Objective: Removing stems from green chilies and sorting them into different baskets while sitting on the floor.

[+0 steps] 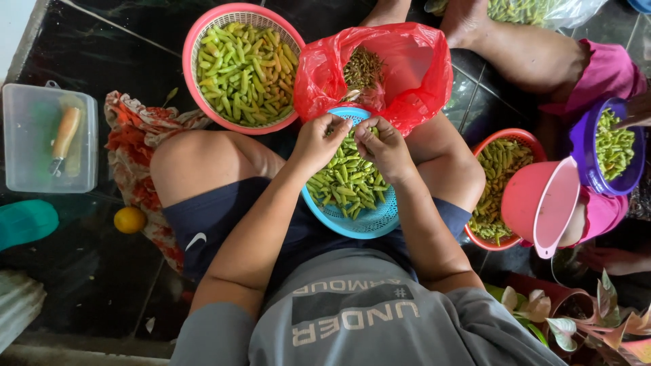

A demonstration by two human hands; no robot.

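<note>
Dark glossy floor tiles are spreading under a person sitting cross-legged, with a blue basket (363,220) of green chilies (346,183) resting in the lap. Both hands are meeting over the basket's far rim: the left hand (317,141) and the right hand (384,146) are each pinching closed on a chili between fingertips, the two hands nearly touching. Just beyond them a red bag (407,68) is lying open, holding stems. A pink basket (243,66) of chilies is sitting to the left of the bag. Farther left, a clear tub (27,146) is holding a wooden-handled knife (64,135). Another person in pink is sitting at right beside a purple bowl (597,152).
</note>
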